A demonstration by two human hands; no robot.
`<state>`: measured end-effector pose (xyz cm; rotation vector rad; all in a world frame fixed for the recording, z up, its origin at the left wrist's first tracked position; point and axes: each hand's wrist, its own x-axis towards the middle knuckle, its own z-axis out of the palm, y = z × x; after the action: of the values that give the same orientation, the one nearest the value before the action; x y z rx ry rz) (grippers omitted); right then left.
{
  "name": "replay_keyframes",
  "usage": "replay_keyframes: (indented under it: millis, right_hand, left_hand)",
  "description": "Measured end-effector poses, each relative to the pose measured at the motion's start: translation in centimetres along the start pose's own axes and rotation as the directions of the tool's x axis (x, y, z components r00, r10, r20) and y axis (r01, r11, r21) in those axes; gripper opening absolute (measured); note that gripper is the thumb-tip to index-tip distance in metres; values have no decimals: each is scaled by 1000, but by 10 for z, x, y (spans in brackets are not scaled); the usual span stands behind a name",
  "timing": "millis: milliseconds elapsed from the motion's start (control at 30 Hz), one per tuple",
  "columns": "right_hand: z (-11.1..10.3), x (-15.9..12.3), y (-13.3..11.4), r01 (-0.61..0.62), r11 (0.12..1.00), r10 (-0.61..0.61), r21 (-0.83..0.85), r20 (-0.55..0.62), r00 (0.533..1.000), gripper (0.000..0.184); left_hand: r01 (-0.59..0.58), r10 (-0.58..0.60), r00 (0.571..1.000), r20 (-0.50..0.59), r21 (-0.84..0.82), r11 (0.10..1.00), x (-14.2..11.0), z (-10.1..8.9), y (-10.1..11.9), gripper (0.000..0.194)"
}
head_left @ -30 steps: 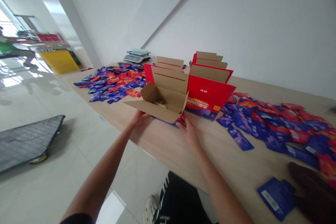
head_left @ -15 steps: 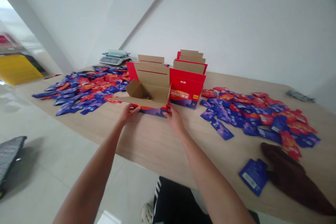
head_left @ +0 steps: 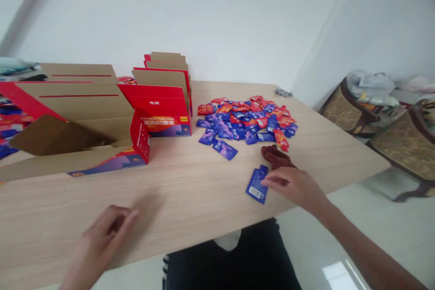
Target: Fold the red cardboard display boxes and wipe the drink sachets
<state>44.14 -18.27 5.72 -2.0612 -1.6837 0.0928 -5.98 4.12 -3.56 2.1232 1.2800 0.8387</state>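
Observation:
My left hand (head_left: 105,235) hovers over the table's front left part. Its fingers are loosely curled with a gap between them, and nothing is in it. On the right, my right hand (head_left: 295,188) is partly open, its fingertips over the edge of a single blue pouch (head_left: 257,186). Whether they touch it I cannot tell. Just behind that hand lies a dark brown cloth item (head_left: 276,156), partly hidden by it. An open red and blue carton (head_left: 141,140) stands at the left with its flaps up, apart from both hands.
More open red cartons (head_left: 166,122) stand behind. A pile of red and blue pouches (head_left: 244,122) covers the table's (head_left: 190,217) right middle; another lies at the far left. A grey crumpled packet (head_left: 283,93) is near the back corner. Patterned chairs (head_left: 404,149) holding bags stand right.
Both hands have let go of the open carton. My right hand has moved right to the single blue pouch; my left hand has drawn back. The view has turned right.

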Motion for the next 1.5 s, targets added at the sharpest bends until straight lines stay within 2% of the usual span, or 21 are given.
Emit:
replay_keyframes:
  millis: [33, 67, 100, 167, 233, 333, 433, 500, 600, 733, 833, 1000, 1100, 1200, 1267, 1300, 1367, 1433, 1500]
  right_hand:
    - [-3, -5, 27, -41, 997, 34, -61, -118, 992, 38]
    - [-3, -8, 51, -62, 992, 38, -110, -204, 978, 49]
    - [0, -10, 72, -60, 988, 25, -142, -233, 972, 60]
    - [11, -10, 102, -43, 984, 10, -172, -185, 983, 82]
    - [23, -8, 117, -19, 989, 7, -145, -82, 997, 91]
    - [36, -5, 123, 2, 992, -9, -127, -55, 998, 80]
    - [44, -4, 126, 30, 987, -53, -159, -146, 988, 72]
    - [48, -5, 127, 54, 989, -77, -138, -163, 984, 75]
    - [51, -8, 129, 80, 993, -93, -92, -148, 985, 75]
    - [55, -8, 128, 70, 996, -76, -49, -134, 988, 58]
    - [59, -5, 128, 45, 999, -48, -23, -171, 984, 50]
    - [51, 3, 121, -7, 1000, 3, -22, -168, 986, 43]
    - [34, 2, 95, -37, 999, 37, 3, -244, 969, 40]
    - [22, -10, 46, -16, 999, 33, 52, -346, 938, 35]
    - [25, -19, 10, 82, 993, -54, 82, -298, 953, 34]
    - [31, -23, -4, 148, 985, -124, 94, -219, 968, 34]
    - [48, -27, -23, 270, 958, -268, 96, -42, 963, 33]
    - [67, -23, -24, 307, 949, -311, 66, 56, 949, 32]
    - [81, -11, -13, 314, 949, -313, -3, 70, 947, 33]
  left_hand:
    - [-155, 156, 975, 159, -18, 988, 0, 18, 27, 24]
    - [-286, 289, 908, 304, -56, 957, 2, 37, 55, 24]
    - [-368, 370, 844, 389, -82, 926, 7, 56, 82, 26]
    - [-504, 497, 734, 463, -119, 855, 17, 92, 130, 31]
    - [-637, 599, 632, 491, -111, 763, 24, 127, 165, 34]
    - [-738, 672, 560, 485, -76, 670, 24, 172, 194, 29]
    - [-814, 736, 474, 484, -79, 576, 19, 199, 206, 57]
    - [-842, 757, 441, 482, -70, 535, 18, 208, 209, 68]
    - [-865, 775, 419, 474, -51, 499, 18, 211, 210, 68]
    - [-887, 791, 403, 461, -17, 462, 16, 214, 209, 62]
    - [-896, 789, 396, 469, 10, 444, 13, 213, 210, 57]
    - [-880, 751, 440, 493, 69, 470, -1, 198, 216, 47]
    - [-872, 738, 462, 492, 98, 480, -14, 189, 217, 48]
    - [-878, 750, 469, 466, 158, 451, -28, 187, 215, 43]
    - [-886, 753, 463, 467, 206, 416, -37, 189, 212, 36]
    - [-889, 752, 458, 473, 227, 399, -41, 191, 210, 33]
    - [-891, 742, 454, 493, 264, 370, -47, 194, 206, 32]
    - [-889, 735, 456, 502, 294, 351, -51, 196, 202, 34]
    - [-885, 736, 462, 495, 310, 347, -53, 197, 199, 38]
